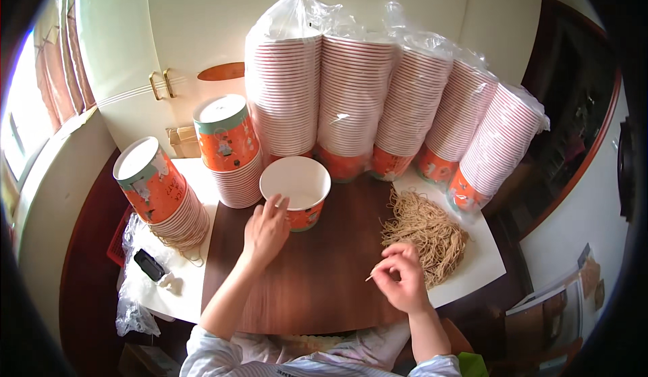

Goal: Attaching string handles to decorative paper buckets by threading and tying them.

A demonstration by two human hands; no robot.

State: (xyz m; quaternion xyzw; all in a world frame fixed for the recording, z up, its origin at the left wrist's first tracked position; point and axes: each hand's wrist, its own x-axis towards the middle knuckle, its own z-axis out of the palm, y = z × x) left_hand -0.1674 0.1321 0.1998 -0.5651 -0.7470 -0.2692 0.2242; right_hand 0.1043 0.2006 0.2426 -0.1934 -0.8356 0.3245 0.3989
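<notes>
A paper bucket (307,218), orange with a green band and a white inside, stands upright on the brown board, its mouth facing up. At its near left rim is my left hand (265,232), fingers hooked over the edge in a grip. My right hand (403,279) is closed in a pinch at the near side of a heap of tan twine (428,232). A short, thin tan end, seemingly twine, sticks out from its fingertips. The rest of whatever it pinches is hidden by the fingers.
Several tall stacks of paper buckets (354,93) in clear plastic line the back. Upside-down bucket stacks stand at left, one (226,141) beside the board, another (158,188) with twine round its base. A black phone-like object (148,264) lies near crumpled plastic (138,309).
</notes>
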